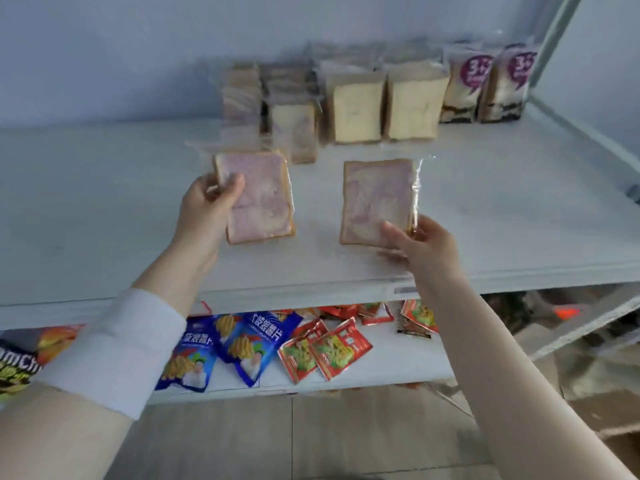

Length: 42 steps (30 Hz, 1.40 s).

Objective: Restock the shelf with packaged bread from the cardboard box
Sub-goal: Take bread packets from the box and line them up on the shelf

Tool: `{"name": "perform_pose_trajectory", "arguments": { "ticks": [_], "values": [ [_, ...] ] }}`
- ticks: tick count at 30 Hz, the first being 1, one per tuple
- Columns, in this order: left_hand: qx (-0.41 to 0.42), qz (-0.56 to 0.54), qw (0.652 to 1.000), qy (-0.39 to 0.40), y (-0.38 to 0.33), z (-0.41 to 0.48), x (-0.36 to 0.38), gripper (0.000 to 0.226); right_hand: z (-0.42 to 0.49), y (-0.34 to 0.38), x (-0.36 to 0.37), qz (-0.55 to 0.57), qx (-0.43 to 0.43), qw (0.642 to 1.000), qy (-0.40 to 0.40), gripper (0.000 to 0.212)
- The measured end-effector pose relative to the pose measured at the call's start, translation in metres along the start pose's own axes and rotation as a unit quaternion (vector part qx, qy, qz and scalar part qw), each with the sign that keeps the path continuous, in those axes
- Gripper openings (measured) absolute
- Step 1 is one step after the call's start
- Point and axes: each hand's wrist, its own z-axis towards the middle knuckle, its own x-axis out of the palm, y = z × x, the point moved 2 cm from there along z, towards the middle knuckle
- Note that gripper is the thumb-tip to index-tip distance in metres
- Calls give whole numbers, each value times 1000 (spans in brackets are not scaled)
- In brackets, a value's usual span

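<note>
Left hand [211,202], right hand [420,244] hold bread [375,199], seemingly upright.

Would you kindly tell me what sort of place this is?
Probably a small shop or its stockroom: the white shelf carries rows of wrapped bread, and the shelf below holds blue crisp packets and red snack sachets.

Left grip [207,207] holds left pack [266,202]; right grip [427,247], right pack [374,199]

We see soft, even light, faint shadows, blurred back-row bread packs [358,109], glare on 1 wrapper [418,178], frame edges bowed.
</note>
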Motion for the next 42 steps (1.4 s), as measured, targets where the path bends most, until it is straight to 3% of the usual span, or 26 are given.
{"name": "perform_pose_trajectory", "arguments": {
  "ticks": [2,6,11,15,19,22,25,28,31,36,42],
  "values": [
    [-14,8,1000,-21,9,32,-13,8,30,8,38,3,-5,1000,17,17],
    [-45,34,997,-49,30,93,-21,54,90,15,100,11,-11,1000,18,30],
    [-77,95,990,-70,45,133,-11,42,136,4,142,-92,-31,994,-44,44],
    [-64,144,981,-114,52,145,-8,51,141,1,147,-292,-82,946,-119,56],
    [-43,243,959,-142,43,143,-6,68,135,9,150,-320,-88,936,-119,68],
    [1,314,938,-145,26,132,-8,67,120,18,142,-367,-117,917,-104,69],
    [163,423,889,-68,9,114,-1,58,92,23,117,-444,-142,876,-126,67],
    [328,506,792,98,-15,81,32,48,56,28,78,-536,-134,822,-138,62],
    [395,543,707,220,-41,34,88,42,19,37,24,-597,-124,778,-147,55],
    [457,594,579,323,-65,-75,199,42,-48,41,-99,-669,-54,718,-186,52],
    [473,542,540,437,-49,-236,342,46,-155,-6,-282,-680,73,692,-231,52]
  ]
}}
